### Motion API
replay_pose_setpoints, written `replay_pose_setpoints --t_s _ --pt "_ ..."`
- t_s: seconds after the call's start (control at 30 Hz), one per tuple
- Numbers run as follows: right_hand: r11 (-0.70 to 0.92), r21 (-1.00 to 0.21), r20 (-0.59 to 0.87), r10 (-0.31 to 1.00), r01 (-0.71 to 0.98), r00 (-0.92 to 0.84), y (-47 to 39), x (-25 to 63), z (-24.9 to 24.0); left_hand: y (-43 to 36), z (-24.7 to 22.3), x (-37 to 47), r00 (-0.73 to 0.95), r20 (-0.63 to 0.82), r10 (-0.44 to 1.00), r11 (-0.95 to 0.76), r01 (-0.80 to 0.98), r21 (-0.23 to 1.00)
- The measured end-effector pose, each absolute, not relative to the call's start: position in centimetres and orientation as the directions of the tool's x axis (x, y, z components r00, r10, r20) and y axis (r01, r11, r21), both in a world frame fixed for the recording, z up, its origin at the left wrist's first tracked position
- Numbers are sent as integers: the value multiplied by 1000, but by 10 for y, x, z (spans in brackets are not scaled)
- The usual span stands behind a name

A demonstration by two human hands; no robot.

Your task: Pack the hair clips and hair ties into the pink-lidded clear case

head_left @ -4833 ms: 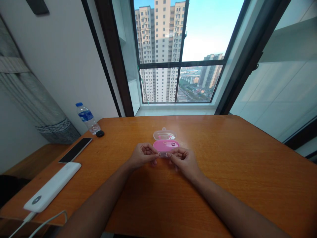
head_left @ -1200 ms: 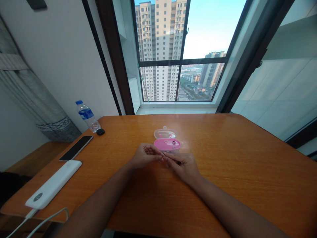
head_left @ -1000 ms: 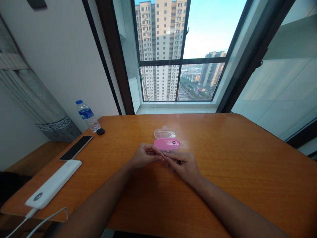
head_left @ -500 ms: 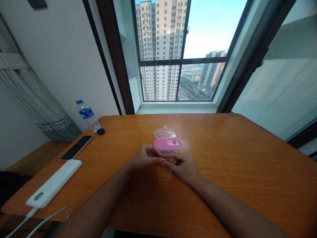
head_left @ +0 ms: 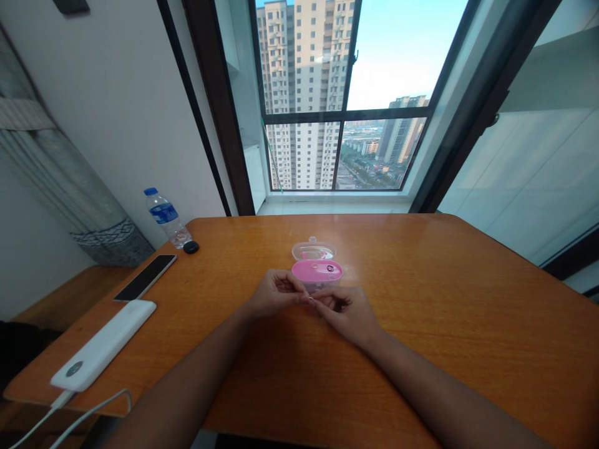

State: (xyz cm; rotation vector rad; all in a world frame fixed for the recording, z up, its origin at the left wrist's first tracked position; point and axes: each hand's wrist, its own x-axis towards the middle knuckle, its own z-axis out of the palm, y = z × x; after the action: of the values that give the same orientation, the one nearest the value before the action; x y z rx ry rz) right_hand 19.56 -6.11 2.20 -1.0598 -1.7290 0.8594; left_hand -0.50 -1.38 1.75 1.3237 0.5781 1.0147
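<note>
1. The left hand is reached in from the lower left, its wrist bent slightly inward and its thumb and forefinger brought together at the tips.
2. The right hand is angled in from the lower right, its thumb and forefinger likewise closed to a pinch, the other fingers curled under.
3. The two sets of fingertips are met at the middle; whether anything is gripped between them cannot be told, the spot being too small.
4. Just beyond the fingertips, the oval pink case is set on the table, its near side partly covered by the hands. Its clear lid is folded back toward the window.
5. The wooden table is lined along its left side with a bottle, a black disc, a phone and a white power bank with a cable plugged in.
6. The far end is faced by a dark-framed window, through which tall buildings are seen; a grey curtain is hung at left.
</note>
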Motion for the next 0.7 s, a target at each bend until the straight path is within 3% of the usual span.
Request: replay_pose_setpoints --t_s 0.13,0.4,0.7 --pt "377 -885 337 924 273 -182 -61 195 25 -16 19 -5 488 142 861 -51 -194 980" --pt "318 -926 280 940 203 -197 -60 196 30 -17 24 -5 538 176 824 -126 -129 984" --pt "340 -904 291 933 258 -212 -57 199 26 -18 23 -7 536 142 832 -104 -101 989"
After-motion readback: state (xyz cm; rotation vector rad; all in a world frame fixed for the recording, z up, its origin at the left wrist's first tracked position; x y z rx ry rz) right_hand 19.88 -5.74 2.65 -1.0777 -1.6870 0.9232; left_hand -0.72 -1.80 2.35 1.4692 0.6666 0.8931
